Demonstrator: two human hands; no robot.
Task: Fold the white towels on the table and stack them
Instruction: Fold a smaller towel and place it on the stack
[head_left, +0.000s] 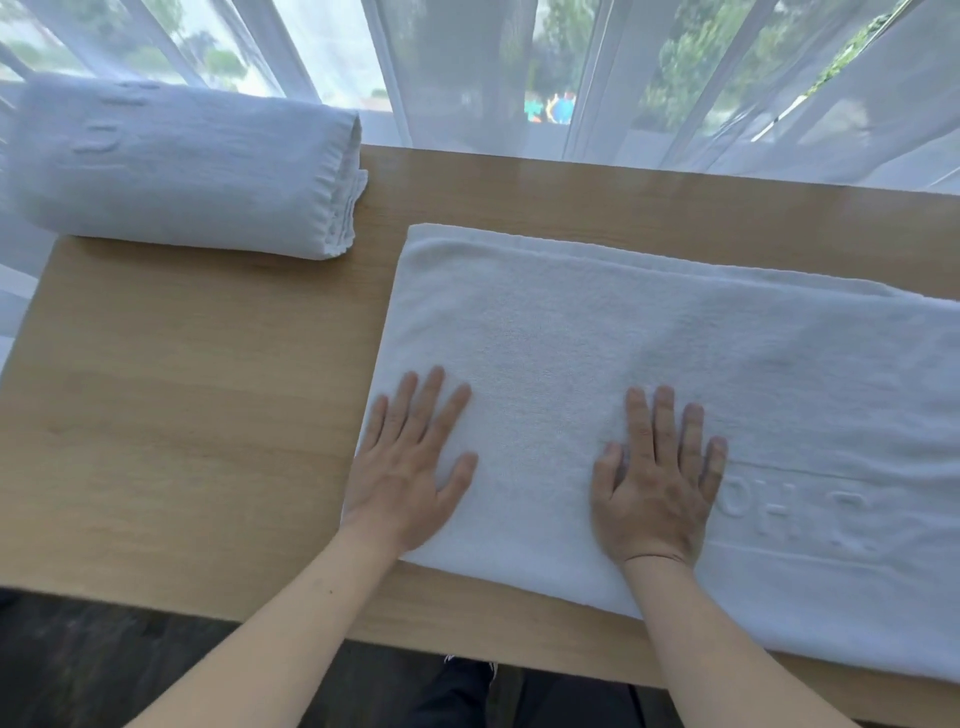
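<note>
A white towel (649, 332), folded lengthwise into a long band, lies flat across the right half of the wooden table (182, 415) and runs out of frame on the right. My left hand (410, 462) rests palm down on its near left corner, fingers spread. My right hand (657, 478) presses flat on the towel's middle, beside raised lettering. A second white towel (176, 166), folded into a thick bundle, sits at the table's far left corner.
Sheer white curtains (467, 67) hang along the table's far edge in front of a window. Bare wood lies between the two towels. Below the near table edge are a dark floor and a shoe (467, 670).
</note>
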